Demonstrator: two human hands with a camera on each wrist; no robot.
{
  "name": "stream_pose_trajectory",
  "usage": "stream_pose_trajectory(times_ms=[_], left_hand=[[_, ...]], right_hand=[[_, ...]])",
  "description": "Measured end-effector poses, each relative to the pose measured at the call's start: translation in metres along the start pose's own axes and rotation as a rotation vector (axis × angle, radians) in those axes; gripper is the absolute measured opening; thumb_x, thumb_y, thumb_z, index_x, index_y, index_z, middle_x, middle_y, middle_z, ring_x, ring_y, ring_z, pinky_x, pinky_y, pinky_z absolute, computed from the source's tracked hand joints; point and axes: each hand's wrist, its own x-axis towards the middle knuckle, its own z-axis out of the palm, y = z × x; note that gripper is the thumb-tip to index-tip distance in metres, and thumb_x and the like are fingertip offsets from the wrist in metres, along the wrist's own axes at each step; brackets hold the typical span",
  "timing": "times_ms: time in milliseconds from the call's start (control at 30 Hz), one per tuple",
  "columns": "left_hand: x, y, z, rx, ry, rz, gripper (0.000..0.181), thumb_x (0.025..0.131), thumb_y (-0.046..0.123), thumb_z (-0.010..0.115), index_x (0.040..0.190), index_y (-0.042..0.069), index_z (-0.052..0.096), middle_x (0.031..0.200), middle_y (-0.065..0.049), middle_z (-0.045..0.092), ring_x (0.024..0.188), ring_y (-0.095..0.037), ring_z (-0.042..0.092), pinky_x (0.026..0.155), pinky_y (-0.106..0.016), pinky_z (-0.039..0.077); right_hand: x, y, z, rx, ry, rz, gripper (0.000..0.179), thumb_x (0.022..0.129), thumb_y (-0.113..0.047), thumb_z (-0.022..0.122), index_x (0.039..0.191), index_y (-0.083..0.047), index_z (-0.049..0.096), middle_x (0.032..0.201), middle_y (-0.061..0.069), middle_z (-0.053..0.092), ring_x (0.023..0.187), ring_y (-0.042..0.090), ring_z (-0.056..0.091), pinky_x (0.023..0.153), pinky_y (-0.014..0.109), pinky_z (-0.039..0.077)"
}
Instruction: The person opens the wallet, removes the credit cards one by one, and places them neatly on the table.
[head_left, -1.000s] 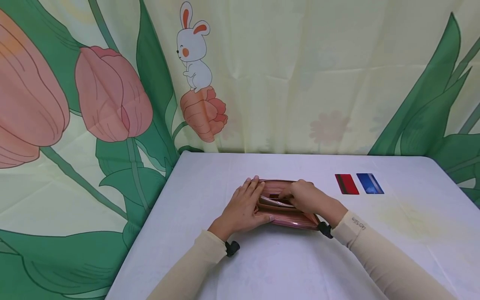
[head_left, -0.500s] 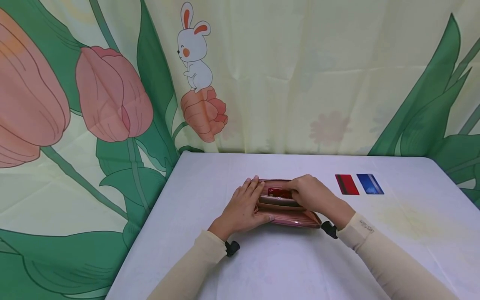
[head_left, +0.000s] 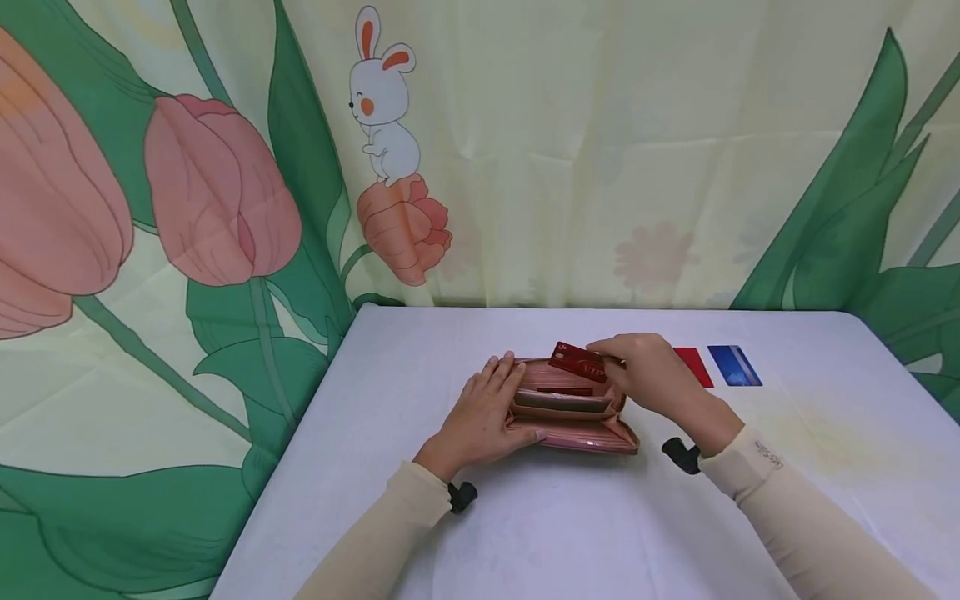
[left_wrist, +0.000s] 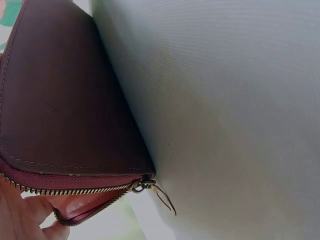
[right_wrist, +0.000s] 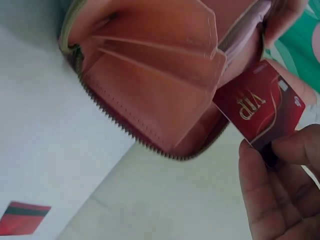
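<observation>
A pink zip wallet (head_left: 581,436) stands unzipped on the table, its inner pockets showing. My left hand (head_left: 480,412) holds its left end, thumb at the front edge and fingers at the back. My right hand (head_left: 654,372) pinches a dark red bank card (head_left: 573,360) by one end, above the wallet's back right part. In the right wrist view, gold "VIP" lettering shows on the card (right_wrist: 252,102), next to the wallet (right_wrist: 160,90). The left wrist view has the wallet's dark outer side (left_wrist: 70,95) and a zipper pull (left_wrist: 163,198).
A red card (head_left: 693,367) with a dark stripe, partly hidden by my right hand in the head view, lies at the back right. Right of it lies a blue card (head_left: 735,366). A printed curtain (head_left: 540,167) hangs behind the white table (head_left: 540,533).
My right hand has drawn the dark red card up out of the wallet and moved slightly right with it. The left hand stays at the wallet's left end.
</observation>
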Motion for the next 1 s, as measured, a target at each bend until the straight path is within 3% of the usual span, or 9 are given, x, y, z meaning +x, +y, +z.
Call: stream_pose_trajectory(times_ms=[100,267,400,533,633,733,1000], left_hand=[[0.000,0.000,0.000,0.003,-0.002,0.002,0.105,0.092,0.073,0.059,0.169,0.013,0.017,0.176,-0.008,0.009,0.162,-0.030,0.007,0.128,-0.052,0.017],[0.000,0.000,0.000,0.000,-0.002,0.013,0.105,0.093,0.073,0.058,0.169,0.013,0.016,0.176,-0.009,0.008,0.162,-0.032,0.007,0.128,-0.053,0.017],[0.000,0.000,0.000,0.000,-0.003,0.012,0.106,0.093,0.074,0.057,0.169,0.013,0.016,0.176,-0.009,0.007,0.162,-0.031,0.006,0.128,-0.052,0.016],[0.000,0.000,0.000,0.005,-0.005,0.007,0.106,0.093,0.075,0.056,0.169,0.013,0.016,0.176,-0.009,0.007,0.162,-0.030,0.006,0.128,-0.052,0.016],[0.000,0.001,0.000,0.004,-0.008,0.008,0.106,0.093,0.075,0.056,0.169,0.012,0.016,0.176,-0.009,0.007,0.162,-0.031,0.006,0.128,-0.052,0.015],[0.000,0.001,0.000,-0.003,-0.014,0.008,0.106,0.094,0.074,0.056,0.169,0.012,0.015,0.176,-0.009,0.006,0.162,-0.032,0.005,0.128,-0.052,0.014],[0.002,0.001,0.001,0.010,-0.014,0.010,0.106,0.094,0.075,0.055,0.168,0.011,0.015,0.176,-0.010,0.006,0.161,-0.035,0.007,0.128,-0.053,0.015]], right_hand=[[-0.005,0.006,-0.007,-0.015,0.068,0.004,0.029,0.089,0.007,0.067,0.112,-0.003,0.080,0.098,0.013,0.080,0.066,0.014,0.061,0.054,0.028,0.044],[-0.020,0.017,-0.018,0.045,0.195,0.066,0.025,0.088,0.010,0.070,0.110,0.002,0.079,0.097,0.019,0.079,0.072,0.028,0.075,0.057,0.037,0.059],[-0.035,0.029,-0.022,0.065,0.264,0.146,0.026,0.088,0.010,0.069,0.112,0.003,0.078,0.093,0.021,0.078,0.073,0.034,0.076,0.053,0.029,0.055],[-0.051,0.039,-0.027,0.097,0.249,0.273,0.029,0.092,0.007,0.063,0.119,0.004,0.075,0.092,0.024,0.077,0.069,0.033,0.074,0.052,0.023,0.051],[-0.062,0.045,-0.030,0.110,0.234,0.359,0.031,0.095,0.004,0.061,0.124,0.006,0.072,0.097,0.028,0.076,0.075,0.040,0.075,0.058,0.037,0.061],[-0.072,0.052,-0.031,0.107,0.226,0.432,0.031,0.096,0.001,0.063,0.126,0.007,0.070,0.103,0.030,0.074,0.087,0.046,0.074,0.065,0.048,0.063],[-0.098,0.069,-0.027,0.130,0.141,0.652,0.037,0.099,-0.006,0.061,0.134,0.006,0.066,0.111,0.030,0.072,0.099,0.045,0.067,0.060,0.022,0.051]])
